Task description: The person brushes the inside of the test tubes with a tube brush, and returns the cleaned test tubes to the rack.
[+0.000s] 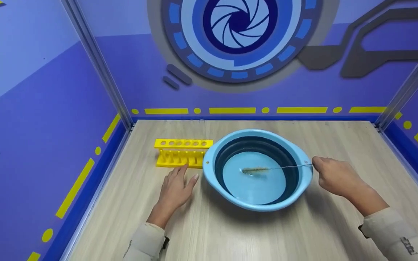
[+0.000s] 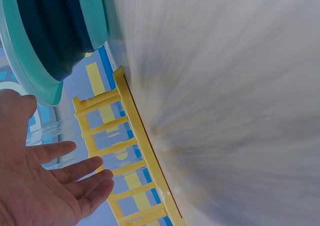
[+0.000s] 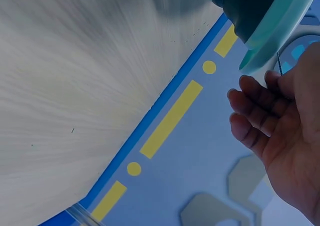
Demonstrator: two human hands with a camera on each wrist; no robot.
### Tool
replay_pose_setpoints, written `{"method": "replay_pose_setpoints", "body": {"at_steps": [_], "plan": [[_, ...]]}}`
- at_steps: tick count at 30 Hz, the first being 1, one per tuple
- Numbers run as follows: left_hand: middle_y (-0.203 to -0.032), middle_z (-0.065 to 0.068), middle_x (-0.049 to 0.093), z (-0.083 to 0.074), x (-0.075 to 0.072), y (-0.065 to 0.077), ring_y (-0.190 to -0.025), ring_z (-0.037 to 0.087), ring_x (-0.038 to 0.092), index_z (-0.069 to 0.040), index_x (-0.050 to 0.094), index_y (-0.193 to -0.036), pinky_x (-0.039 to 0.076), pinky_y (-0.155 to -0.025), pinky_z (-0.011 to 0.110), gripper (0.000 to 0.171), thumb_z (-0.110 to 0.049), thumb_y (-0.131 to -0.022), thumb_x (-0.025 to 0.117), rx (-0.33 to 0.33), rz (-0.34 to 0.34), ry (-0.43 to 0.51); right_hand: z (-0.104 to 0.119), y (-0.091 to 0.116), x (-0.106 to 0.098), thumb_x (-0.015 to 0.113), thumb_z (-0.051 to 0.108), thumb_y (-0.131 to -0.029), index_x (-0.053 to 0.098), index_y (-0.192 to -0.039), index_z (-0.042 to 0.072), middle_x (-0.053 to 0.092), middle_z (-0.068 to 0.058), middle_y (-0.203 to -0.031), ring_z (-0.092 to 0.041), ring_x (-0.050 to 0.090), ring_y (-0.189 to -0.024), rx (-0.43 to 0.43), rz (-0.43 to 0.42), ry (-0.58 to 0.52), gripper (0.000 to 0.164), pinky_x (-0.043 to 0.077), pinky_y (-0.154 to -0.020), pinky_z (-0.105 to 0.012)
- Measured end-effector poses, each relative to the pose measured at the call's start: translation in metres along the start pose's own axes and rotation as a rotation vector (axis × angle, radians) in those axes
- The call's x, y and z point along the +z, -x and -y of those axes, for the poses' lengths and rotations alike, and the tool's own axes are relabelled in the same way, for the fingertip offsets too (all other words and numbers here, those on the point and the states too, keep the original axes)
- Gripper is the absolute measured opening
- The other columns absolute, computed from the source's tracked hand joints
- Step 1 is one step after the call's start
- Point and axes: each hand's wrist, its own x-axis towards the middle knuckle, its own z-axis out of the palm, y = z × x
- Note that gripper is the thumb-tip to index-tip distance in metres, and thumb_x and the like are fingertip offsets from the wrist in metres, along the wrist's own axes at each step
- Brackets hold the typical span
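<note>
My right hand [image 1: 336,175] pinches the thin wire handle of a test tube brush [image 1: 255,170] at the right rim of a light blue basin [image 1: 258,207]. The brush's bristle end is over the pale basin floor, with a small glint at its tip. In the right wrist view only a short bit of the wire shows by the fingertips. My left hand [image 1: 175,188] is held with loose, spread fingers left of the basin, just in front of a yellow test tube rack [image 1: 183,144]. It holds nothing, as the left wrist view also shows.
The basin stands on a wood-grain table [image 1: 252,239], and the rack is close against its left side. Faint clear shapes [image 2: 50,131] show beyond the rack in the left wrist view; their kind cannot be told. Blue panels [image 1: 230,101] enclose the table's back and sides.
</note>
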Motion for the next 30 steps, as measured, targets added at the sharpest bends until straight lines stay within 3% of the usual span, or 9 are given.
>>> {"method": "replay_pose_setpoints", "body": {"at_steps": [9,17,30], "plan": [[-0.165,0.019,0.048,-0.001,0.005,0.002,-0.152,0.041,0.047,-0.011,0.046,-0.162,0.034,-0.127,0.062,0.071,-0.053,-0.106,0.06,0.021,0.019,-0.02,0.002,0.007,0.003,0.054,-0.002,-0.095,0.064,-0.095,0.006,0.05,0.0,-0.066,-0.014,0.043,-0.059,0.019,-0.081,0.009,0.013,0.035,-0.054,-0.027],[-0.167,0.018,0.047,-0.003,0.004,-0.001,-0.153,0.04,0.046,-0.012,0.046,-0.162,0.034,-0.127,0.062,0.069,-0.049,-0.106,0.062,0.015,0.01,-0.025,0.005,0.009,0.007,0.056,-0.005,-0.091,0.065,-0.095,0.006,0.058,-0.003,-0.068,-0.013,0.045,-0.059,-0.005,-0.185,0.023,0.016,0.039,-0.053,-0.027],[-0.165,0.019,0.048,-0.004,0.006,0.0,-0.151,0.041,0.048,-0.013,0.048,-0.161,0.039,-0.123,0.062,0.067,-0.048,-0.106,0.063,-0.012,0.015,-0.007,0.012,0.006,0.016,0.055,0.006,-0.105,0.06,-0.104,0.003,0.046,0.001,-0.067,-0.011,0.04,-0.055,0.024,-0.111,-0.051,0.007,0.031,-0.051,-0.024]]}}
